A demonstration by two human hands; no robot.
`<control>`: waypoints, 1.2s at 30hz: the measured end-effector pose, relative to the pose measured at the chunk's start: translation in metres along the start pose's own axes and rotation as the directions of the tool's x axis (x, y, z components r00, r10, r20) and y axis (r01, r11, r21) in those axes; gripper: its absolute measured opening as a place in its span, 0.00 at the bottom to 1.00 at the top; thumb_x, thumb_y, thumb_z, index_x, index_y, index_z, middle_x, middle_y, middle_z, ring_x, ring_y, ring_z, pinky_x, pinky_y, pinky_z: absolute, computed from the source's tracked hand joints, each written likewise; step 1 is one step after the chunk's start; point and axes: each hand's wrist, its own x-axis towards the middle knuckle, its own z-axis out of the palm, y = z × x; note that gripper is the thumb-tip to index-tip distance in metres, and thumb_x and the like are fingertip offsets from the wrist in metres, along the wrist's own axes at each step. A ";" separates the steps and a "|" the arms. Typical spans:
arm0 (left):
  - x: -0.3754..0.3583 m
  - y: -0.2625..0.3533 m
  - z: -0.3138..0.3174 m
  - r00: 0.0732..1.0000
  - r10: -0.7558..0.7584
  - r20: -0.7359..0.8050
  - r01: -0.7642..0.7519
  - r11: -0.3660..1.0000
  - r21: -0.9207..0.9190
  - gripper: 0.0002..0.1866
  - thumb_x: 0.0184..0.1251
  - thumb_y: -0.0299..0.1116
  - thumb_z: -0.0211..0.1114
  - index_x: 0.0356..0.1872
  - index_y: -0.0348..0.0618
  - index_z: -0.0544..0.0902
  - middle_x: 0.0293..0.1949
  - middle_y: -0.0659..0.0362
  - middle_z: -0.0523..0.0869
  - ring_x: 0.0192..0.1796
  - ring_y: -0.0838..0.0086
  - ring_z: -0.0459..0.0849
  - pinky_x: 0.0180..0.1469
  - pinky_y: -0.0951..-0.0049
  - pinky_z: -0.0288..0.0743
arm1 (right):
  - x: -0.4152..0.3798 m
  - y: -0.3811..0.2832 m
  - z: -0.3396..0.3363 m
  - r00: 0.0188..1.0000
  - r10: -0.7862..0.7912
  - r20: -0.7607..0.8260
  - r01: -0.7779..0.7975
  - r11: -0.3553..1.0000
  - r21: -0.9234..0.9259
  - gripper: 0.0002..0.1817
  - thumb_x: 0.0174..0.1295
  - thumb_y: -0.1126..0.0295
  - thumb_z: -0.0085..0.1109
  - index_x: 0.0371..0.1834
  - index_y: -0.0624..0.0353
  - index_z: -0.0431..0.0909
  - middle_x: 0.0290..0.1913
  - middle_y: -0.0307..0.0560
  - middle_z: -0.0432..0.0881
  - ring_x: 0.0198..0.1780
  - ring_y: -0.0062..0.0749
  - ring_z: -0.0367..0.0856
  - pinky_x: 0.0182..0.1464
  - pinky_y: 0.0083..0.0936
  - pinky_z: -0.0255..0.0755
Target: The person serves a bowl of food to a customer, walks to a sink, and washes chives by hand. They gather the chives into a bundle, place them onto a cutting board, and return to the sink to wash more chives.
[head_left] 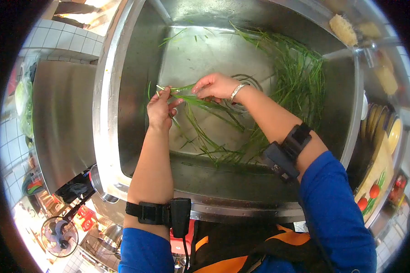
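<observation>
Over the metal sink (pixel 109 91), my left hand (pixel 158 108) pinches a few chives (pixel 183 88), their pale ends sticking out past the fingertips. My right hand (pixel 216 87), with a bracelet at the wrist, has its fingers closed on the same strands further along. More green chives (pixel 232 119) hang or lie just below both hands; which of them are held is hard to tell. A large heap of loose chives (pixel 296 77) lies along the right side of the sink, and short bits are scattered on its floor near the far wall.
A yellowish sponge (pixel 343 30) sits on the far right corner, near a tap (pixel 371 48). On the right, a cutting board (pixel 376 177) bears red tomatoes (pixel 374 191) and greens. A steel surface (pixel 66 123) adjoins the left. A fan (pixel 59 236) stands lower left.
</observation>
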 end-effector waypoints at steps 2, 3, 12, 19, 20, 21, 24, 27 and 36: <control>0.001 0.000 -0.001 1.000 0.002 0.013 -0.002 1.000 0.003 0.05 0.57 0.35 0.55 0.30 0.46 0.73 0.29 0.63 0.77 0.21 0.76 0.78 0.14 0.84 0.55 | 0.000 -0.001 -0.003 0.999 0.008 0.036 -0.009 1.000 0.011 0.09 0.48 0.68 0.56 0.33 0.57 0.77 0.22 0.33 0.75 0.19 0.13 0.67 0.16 0.13 0.58; 0.002 0.000 -0.002 1.000 0.007 0.026 -0.007 1.000 0.001 0.05 0.57 0.35 0.54 0.30 0.46 0.73 0.29 0.63 0.77 0.21 0.75 0.79 0.14 0.84 0.54 | 0.000 -0.001 -0.005 0.997 0.015 0.072 -0.016 1.000 0.016 0.09 0.48 0.69 0.56 0.33 0.57 0.77 0.22 0.34 0.75 0.19 0.13 0.67 0.16 0.12 0.58; 0.008 0.000 -0.010 0.999 0.036 -0.033 -0.037 0.999 -0.030 0.07 0.57 0.35 0.55 0.35 0.46 0.74 0.30 0.63 0.78 0.24 0.74 0.78 0.14 0.84 0.54 | -0.016 0.007 -0.029 0.956 0.128 0.263 -0.115 0.991 -0.064 0.07 0.48 0.69 0.53 0.26 0.61 0.76 0.17 0.37 0.75 0.12 0.13 0.62 0.14 0.12 0.55; 0.011 0.001 -0.013 0.993 0.067 -0.102 -0.075 0.994 -0.081 0.05 0.57 0.34 0.55 0.29 0.46 0.73 0.28 0.62 0.78 0.21 0.74 0.78 0.13 0.84 0.52 | -0.040 0.006 -0.046 0.925 0.249 0.287 -0.242 0.968 -0.060 0.07 0.47 0.70 0.52 0.24 0.63 0.76 0.20 0.41 0.77 0.13 0.14 0.66 0.13 0.12 0.55; 0.010 0.001 -0.013 0.991 0.068 -0.114 -0.078 0.993 -0.085 0.05 0.57 0.34 0.55 0.29 0.46 0.73 0.28 0.62 0.78 0.21 0.74 0.78 0.13 0.83 0.52 | -0.043 0.011 -0.048 0.928 0.238 0.287 -0.243 0.970 -0.016 0.07 0.48 0.70 0.52 0.26 0.63 0.75 0.21 0.41 0.77 0.16 0.16 0.70 0.13 0.12 0.56; 0.009 0.001 -0.012 0.990 0.071 -0.126 -0.082 0.993 -0.090 0.05 0.57 0.34 0.55 0.29 0.46 0.73 0.28 0.62 0.78 0.21 0.74 0.78 0.13 0.83 0.53 | -0.046 0.015 -0.049 0.931 0.226 0.288 -0.244 0.969 0.028 0.07 0.48 0.70 0.52 0.27 0.63 0.75 0.22 0.42 0.78 0.18 0.17 0.74 0.13 0.12 0.56; 0.010 0.001 -0.013 0.991 0.058 -0.121 -0.068 0.994 -0.083 0.05 0.57 0.34 0.55 0.30 0.46 0.73 0.28 0.63 0.78 0.22 0.74 0.79 0.13 0.83 0.54 | -0.054 0.019 -0.054 0.927 0.262 0.267 -0.289 0.955 0.066 0.07 0.48 0.69 0.52 0.26 0.61 0.75 0.24 0.40 0.78 0.28 0.23 0.79 0.15 0.13 0.57; 0.011 0.000 -0.014 0.992 0.060 -0.106 -0.070 0.993 -0.093 0.05 0.57 0.34 0.55 0.30 0.46 0.73 0.28 0.63 0.78 0.22 0.74 0.79 0.14 0.83 0.54 | -0.058 0.024 -0.057 0.925 0.281 0.257 -0.306 0.950 0.062 0.06 0.47 0.69 0.52 0.24 0.60 0.74 0.24 0.41 0.78 0.27 0.23 0.79 0.15 0.14 0.58; 0.014 -0.002 -0.017 0.995 0.061 -0.082 -0.069 0.993 -0.099 0.04 0.57 0.34 0.54 0.30 0.46 0.73 0.29 0.62 0.78 0.23 0.74 0.79 0.14 0.82 0.55 | -0.055 0.024 -0.054 0.954 0.290 -0.079 -0.295 0.954 -0.057 0.08 0.46 0.67 0.51 0.25 0.59 0.74 0.26 0.39 0.78 0.29 0.21 0.78 0.17 0.13 0.60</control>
